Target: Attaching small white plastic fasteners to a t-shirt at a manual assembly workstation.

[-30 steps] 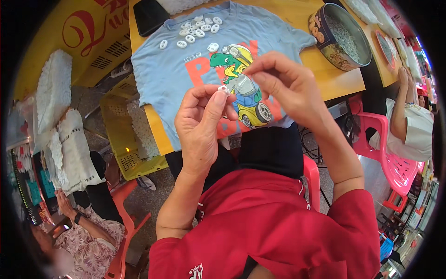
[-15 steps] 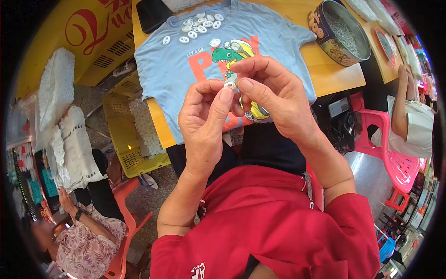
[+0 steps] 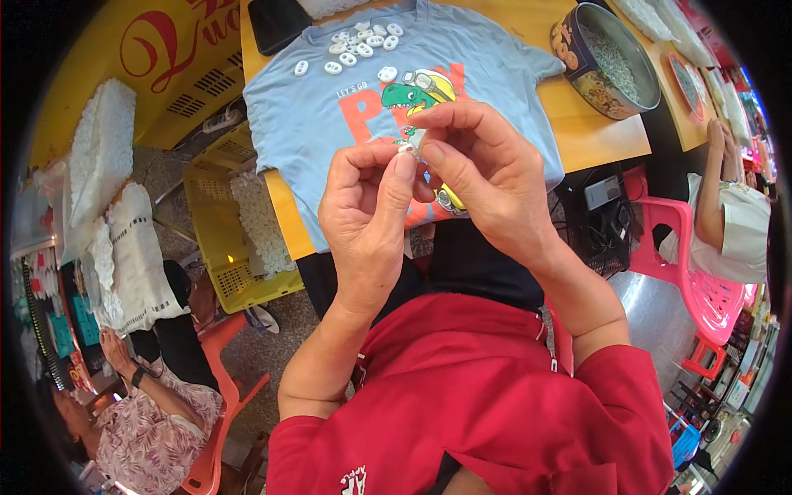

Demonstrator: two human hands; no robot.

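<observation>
Over a light-blue T-shirt [image 3: 289, 124] with a dinosaur print, my two hands meet at the fingertips. My left hand [image 3: 363, 206] pinches a small white plastic cord lock [image 3: 405, 148] between thumb and index finger. My right hand [image 3: 487, 169] is closed right beside it, thumb and index finger bent together at the piece. Whatever tiny item sits in the right fingertips is too small to make out. A loose group of white two-holed cord locks [image 3: 348, 59] lies on the shirt's upper part, with one white piece [image 3: 387, 74] closer to my hands.
A round tin [image 3: 606, 62] of small metallic pieces stands at the right on the yellow table [image 3: 598, 140]. A dark tray [image 3: 276, 25] lies far left. Below left is a yellow crate [image 3: 216, 239] with white pieces. People sit left and right, near a pink chair [image 3: 689, 272].
My hands stay nearly in place, with the fingertips working slightly at the white cord lock. The table scene has shifted a little to the right in view.
</observation>
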